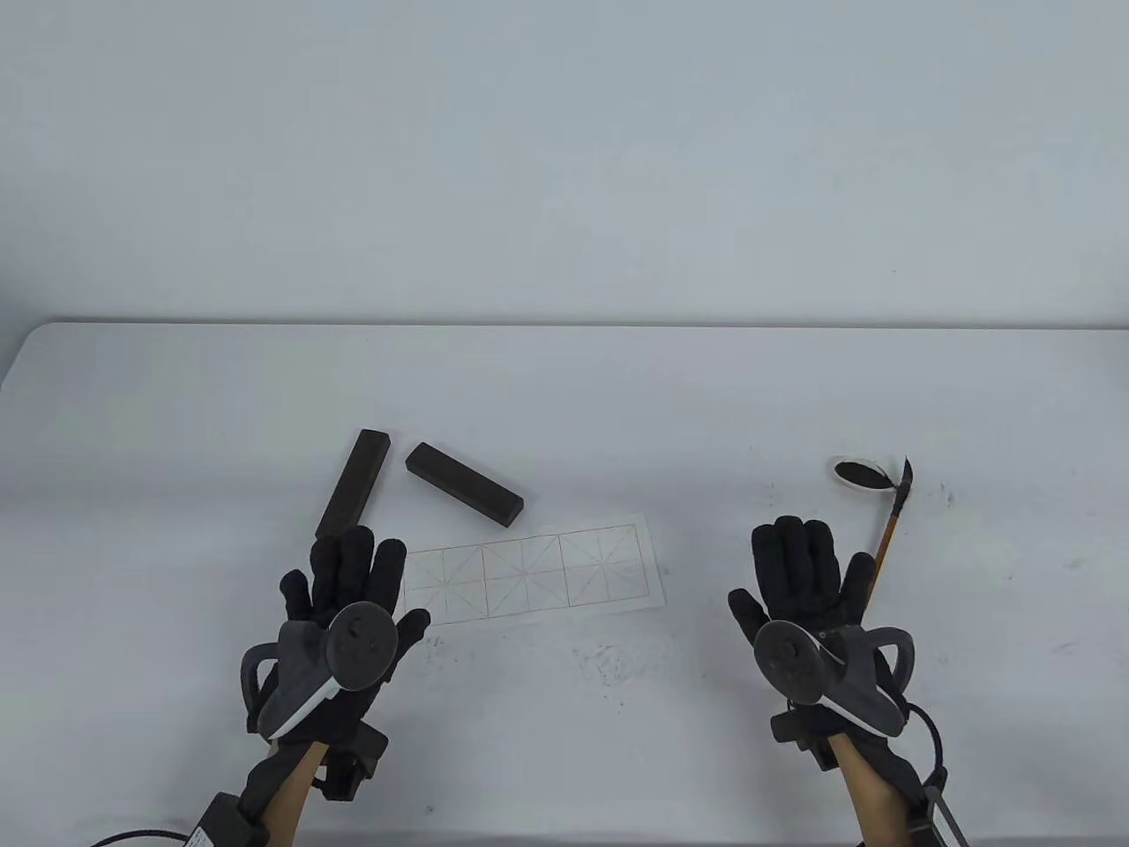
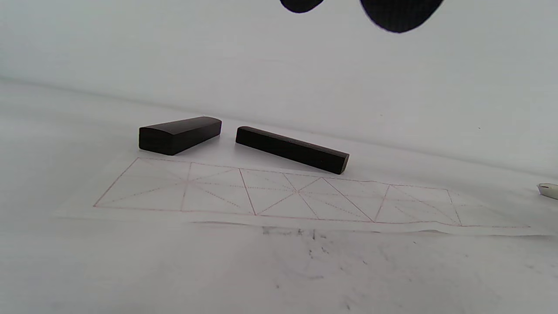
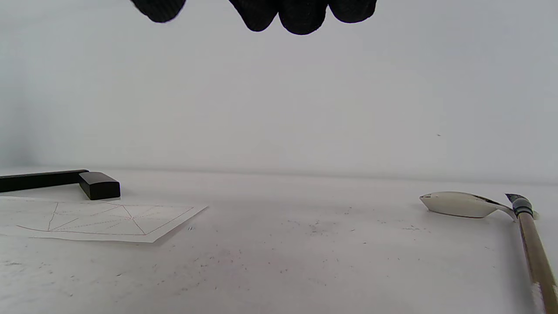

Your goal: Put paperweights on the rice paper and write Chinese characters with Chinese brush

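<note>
Now both hands hover flat over the desk's near edge, holding nothing: left hand (image 1: 348, 587) w/ fingers (image 1: 353, 556) spread over the rice paper's (image 1: 538, 573) left end, right hand (image 1: 807, 573) fingers straight, close together. Two dark paperweights (image 1: 463, 483) lie on the desk just behind the paper, not on it. Brush (image 1: 886, 529) rests w/ tip on ink dish (image 1: 860, 474), toward the right edge.

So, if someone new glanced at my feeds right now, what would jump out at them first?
Probably the two dark paperweights lying on the white table just beyond the red-gridded rice paper, not yet on it. Next, the gloved left hand and right hand, both open and holding nothing, near the front edge. Far right, the brush leans its tip on a small ink dish.
</note>
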The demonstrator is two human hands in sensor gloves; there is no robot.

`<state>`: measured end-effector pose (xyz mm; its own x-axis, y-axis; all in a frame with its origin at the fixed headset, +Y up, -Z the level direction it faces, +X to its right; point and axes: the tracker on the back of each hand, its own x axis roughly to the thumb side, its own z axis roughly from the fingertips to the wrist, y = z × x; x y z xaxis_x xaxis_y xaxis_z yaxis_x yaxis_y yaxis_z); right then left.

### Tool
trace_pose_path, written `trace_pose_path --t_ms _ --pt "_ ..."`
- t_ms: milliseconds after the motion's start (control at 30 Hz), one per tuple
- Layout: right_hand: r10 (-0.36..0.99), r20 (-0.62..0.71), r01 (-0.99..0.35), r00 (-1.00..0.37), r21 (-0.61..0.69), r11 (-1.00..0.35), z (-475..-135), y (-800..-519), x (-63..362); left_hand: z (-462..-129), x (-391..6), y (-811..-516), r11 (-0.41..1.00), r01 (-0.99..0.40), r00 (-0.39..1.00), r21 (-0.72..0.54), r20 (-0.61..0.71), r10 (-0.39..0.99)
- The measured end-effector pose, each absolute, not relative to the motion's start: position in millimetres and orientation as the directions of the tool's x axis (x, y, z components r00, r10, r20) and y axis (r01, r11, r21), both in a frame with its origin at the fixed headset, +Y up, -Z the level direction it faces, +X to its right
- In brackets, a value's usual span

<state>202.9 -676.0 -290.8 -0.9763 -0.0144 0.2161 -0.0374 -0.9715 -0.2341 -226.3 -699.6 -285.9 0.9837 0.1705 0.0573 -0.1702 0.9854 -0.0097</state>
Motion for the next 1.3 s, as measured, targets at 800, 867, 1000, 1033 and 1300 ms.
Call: trace_pose_path --t_ms 800,867,1000,1033,1300 --pt "0.017 0.215 -0.069 -0.977 -0.237 -0.969 -290 -677 208 -286 -230 -698 0.983 -0.182 0.982 -0.006 0.048 0.182" --pt "0.014 0.206 -0.065 -0.978 -0.244 -0.968 -288 -676 210 -286 -229 -699 0.985 -0.174 0.983 -0.013 0.051 0.175" --pt "0.039 0.187 -0.086 -0.982 -0.251 -0.964 -286 -675 214 -286 -229 -701 0.984 -0.175 0.983 -0.026 0.052 0.176" --pt "0.039 0.185 -0.085 -0.982 -0.250 -0.964 -286 -675 214 -286 -229 -700 0.985 -0.172 0.983 -0.019 0.054 0.173" --pt "0.032 0.187 -0.076 -0.982 -0.235 -0.969 -285 -678 211 -284 -230 -695 0.982 -0.191 0.981 0.013 0.044 0.190"
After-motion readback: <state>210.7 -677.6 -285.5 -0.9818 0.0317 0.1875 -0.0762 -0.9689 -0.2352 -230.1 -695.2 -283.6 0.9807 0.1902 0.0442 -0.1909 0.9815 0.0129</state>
